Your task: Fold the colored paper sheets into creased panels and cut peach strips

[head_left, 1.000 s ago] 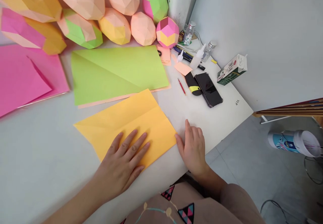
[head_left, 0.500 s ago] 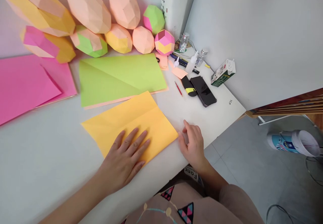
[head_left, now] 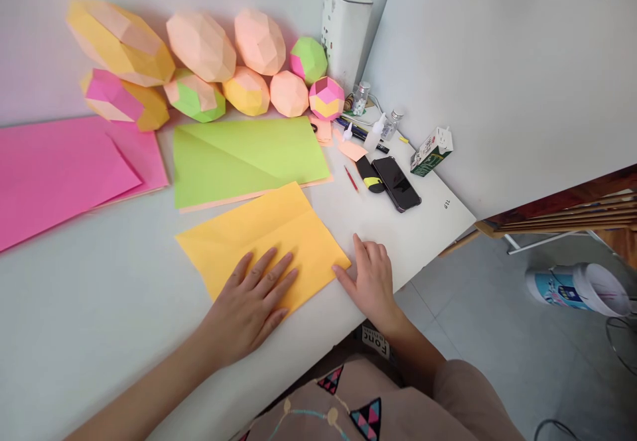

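A folded orange sheet of paper (head_left: 259, 232) lies on the white table (head_left: 89, 308) in front of me. My left hand (head_left: 251, 305) rests flat on its near part, fingers stretched out and slightly spread. My right hand (head_left: 371, 278) lies on the table at the sheet's right corner, fingers extended, thumb tip touching the paper's edge. Neither hand holds anything.
Behind the orange sheet lie a green sheet (head_left: 243, 156) and, at left, pink sheets (head_left: 64, 172). Several faceted paper shapes (head_left: 204, 63) line the wall. A phone (head_left: 395, 182), a marker, a red pencil, small bottles and a carton (head_left: 430, 150) sit at back right. The table's edge drops to the floor at right.
The view has pulled back and tilted up. My right hand has shifted slightly left to the sheet's corner. My left hand stays flat on the paper.
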`<state>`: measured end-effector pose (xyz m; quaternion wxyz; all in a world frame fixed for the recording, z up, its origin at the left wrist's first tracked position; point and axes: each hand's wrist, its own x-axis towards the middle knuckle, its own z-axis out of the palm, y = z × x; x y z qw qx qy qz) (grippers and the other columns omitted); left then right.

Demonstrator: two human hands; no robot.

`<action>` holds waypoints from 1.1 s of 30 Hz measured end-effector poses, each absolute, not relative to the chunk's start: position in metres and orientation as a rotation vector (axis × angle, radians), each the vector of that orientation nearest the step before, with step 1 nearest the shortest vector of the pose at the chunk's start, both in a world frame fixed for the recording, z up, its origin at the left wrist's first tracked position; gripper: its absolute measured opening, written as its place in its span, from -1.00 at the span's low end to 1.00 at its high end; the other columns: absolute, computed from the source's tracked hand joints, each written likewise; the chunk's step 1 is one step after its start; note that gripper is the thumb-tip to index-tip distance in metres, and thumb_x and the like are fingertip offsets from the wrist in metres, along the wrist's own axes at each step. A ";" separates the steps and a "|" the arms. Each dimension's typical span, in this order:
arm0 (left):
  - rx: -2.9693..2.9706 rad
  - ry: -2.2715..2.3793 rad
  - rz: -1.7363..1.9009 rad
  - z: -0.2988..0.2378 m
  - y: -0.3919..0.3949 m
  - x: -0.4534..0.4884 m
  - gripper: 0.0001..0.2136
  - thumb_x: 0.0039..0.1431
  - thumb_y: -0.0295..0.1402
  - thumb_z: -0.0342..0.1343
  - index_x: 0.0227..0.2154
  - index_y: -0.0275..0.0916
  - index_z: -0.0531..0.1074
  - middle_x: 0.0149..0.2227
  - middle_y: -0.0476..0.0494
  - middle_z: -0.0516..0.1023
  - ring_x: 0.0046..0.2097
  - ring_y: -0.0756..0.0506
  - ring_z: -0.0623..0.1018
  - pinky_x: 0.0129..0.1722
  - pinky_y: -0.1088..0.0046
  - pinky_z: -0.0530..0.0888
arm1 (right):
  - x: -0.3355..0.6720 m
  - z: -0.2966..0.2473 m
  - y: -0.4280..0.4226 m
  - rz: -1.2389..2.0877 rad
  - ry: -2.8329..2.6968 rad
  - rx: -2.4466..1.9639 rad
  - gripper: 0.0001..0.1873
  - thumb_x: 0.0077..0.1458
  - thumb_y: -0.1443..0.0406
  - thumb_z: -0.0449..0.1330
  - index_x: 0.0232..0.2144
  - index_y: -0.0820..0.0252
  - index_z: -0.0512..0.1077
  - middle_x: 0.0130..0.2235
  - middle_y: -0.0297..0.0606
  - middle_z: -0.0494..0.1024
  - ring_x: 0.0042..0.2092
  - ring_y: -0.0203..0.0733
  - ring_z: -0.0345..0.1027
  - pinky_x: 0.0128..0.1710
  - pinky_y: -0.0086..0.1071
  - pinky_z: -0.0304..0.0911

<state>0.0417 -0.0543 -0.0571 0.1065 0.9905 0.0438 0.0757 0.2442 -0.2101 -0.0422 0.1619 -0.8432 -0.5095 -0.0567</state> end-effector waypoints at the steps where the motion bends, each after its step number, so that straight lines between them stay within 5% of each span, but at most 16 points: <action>1: 2.921 0.131 0.220 -0.057 -0.054 0.042 -0.44 0.27 -0.10 -0.15 0.29 -0.11 -0.04 0.34 -0.14 -0.02 0.34 -0.31 -0.06 0.26 -0.04 -0.12 | 0.245 -0.043 -0.210 -0.160 -1.451 -2.405 -0.37 0.19 0.05 0.01 0.12 0.44 0.22 -0.20 -0.01 0.39 -0.15 0.03 0.18 -0.19 -0.12 0.26; 20: 2.979 0.101 0.230 -0.059 -0.053 0.041 -0.45 0.28 -0.13 -0.15 0.28 -0.18 -0.02 0.34 -0.16 -0.05 0.34 -0.31 -0.10 0.27 -0.02 -0.12 | 0.257 -0.044 -0.217 -0.096 -1.269 -2.101 -0.69 0.23 0.34 -0.05 -0.02 0.23 0.33 -0.35 -0.21 0.42 -0.28 -0.14 0.28 -0.26 -0.24 0.29; 24: 2.942 0.123 0.260 -0.060 -0.053 0.042 -0.45 0.28 -0.11 -0.15 0.28 -0.14 0.00 0.34 -0.14 -0.03 0.34 -0.29 -0.07 0.27 0.01 -0.14 | 0.246 -0.038 -0.208 -0.211 -1.302 -2.139 -0.64 0.23 0.25 -0.01 0.04 0.26 0.29 -0.19 -0.08 0.42 -0.10 -0.04 0.25 -0.13 -0.12 0.29; 28: 2.954 0.121 0.253 -0.059 -0.054 0.042 -0.45 0.29 -0.12 -0.15 0.29 -0.12 -0.04 0.34 -0.13 -0.03 0.34 -0.29 -0.08 0.27 0.00 -0.14 | 0.236 -0.034 -0.192 -0.177 -1.536 -2.334 -0.50 0.22 0.18 0.02 0.12 0.36 0.22 0.06 0.09 0.32 0.19 0.15 0.02 0.07 0.03 0.15; 33: 2.976 0.124 0.212 -0.057 -0.053 0.042 -0.45 0.28 -0.13 -0.14 0.29 -0.15 -0.03 0.34 -0.15 -0.04 0.34 -0.30 -0.08 0.27 0.00 -0.16 | 0.240 -0.037 -0.187 -0.093 -1.701 -2.479 -0.54 0.25 0.19 -0.01 0.14 0.27 0.25 0.21 0.04 0.21 0.28 0.20 -0.12 0.13 0.06 0.07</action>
